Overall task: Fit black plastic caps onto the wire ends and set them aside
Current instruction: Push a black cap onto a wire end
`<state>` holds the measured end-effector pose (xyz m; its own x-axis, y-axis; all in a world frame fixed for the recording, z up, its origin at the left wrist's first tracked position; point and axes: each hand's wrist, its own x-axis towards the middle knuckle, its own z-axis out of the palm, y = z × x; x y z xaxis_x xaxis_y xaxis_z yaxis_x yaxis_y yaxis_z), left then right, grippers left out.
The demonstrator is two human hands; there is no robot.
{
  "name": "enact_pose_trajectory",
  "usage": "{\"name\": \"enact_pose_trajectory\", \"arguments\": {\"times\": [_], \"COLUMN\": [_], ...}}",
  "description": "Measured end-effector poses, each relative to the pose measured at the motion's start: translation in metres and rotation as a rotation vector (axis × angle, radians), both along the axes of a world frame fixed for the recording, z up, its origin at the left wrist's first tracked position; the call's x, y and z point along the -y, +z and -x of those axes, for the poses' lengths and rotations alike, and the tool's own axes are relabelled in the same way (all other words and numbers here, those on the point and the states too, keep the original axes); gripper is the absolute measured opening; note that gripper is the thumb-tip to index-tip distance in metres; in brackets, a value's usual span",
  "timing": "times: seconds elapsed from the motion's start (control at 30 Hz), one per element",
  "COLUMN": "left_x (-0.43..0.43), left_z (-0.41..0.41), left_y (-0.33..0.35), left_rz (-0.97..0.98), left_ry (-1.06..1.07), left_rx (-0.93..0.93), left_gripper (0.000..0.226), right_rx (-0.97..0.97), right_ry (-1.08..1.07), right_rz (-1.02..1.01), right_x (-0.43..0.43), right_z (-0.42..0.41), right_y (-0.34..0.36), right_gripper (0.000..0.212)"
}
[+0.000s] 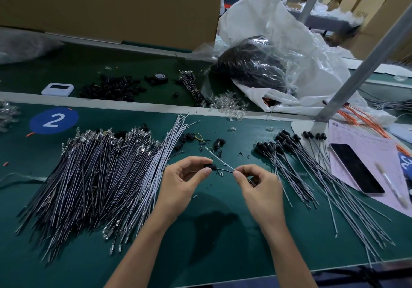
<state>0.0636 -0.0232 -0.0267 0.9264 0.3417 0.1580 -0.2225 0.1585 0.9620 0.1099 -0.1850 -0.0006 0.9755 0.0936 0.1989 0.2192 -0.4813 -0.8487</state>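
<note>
1. Left hand: grip clamped, thumb against forefinger, on a small black plastic cap, held steady just above the green desk as the receiving part.
2. Right hand: grip pinched on a thin grey-and-black wire close to the cap, probably to keep the short free length stiff for insertion; seating cannot be judged.
3. Large heap of uncapped grey wires: stock, left, near.
4. Fan of capped wires: finished work, set aside on the right.
</note>
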Motion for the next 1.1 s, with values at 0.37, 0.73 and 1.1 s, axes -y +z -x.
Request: {"name": "enact_pose_trajectory", "arguments": {"times": [0.37, 0.73, 1.1], "left_x": [0.000, 0.001, 0.003], "left_z": [-0.001, -0.001, -0.001], "left_y": [-0.001, -0.001, -0.001], "left_rz": [-0.008, 0.000, -0.026], "left_ry": [0.058, 0.085, -0.007], "left_rx": [-0.013, -0.033, -0.019], "left_gripper": [0.023, 0.017, 0.020], "right_rx": [0.106, 0.062, -0.022], "right_ry": [0.036, 0.100, 0.111], "right_rz": [0.090, 0.079, -0.021], "right_x": [-0.006, -0.006, -0.018], "right_z": [0.004, 0.002, 0.002], "right_y": [0.005, 0.004, 0.000], "right_gripper": [0.016, 0.018, 0.022]}}
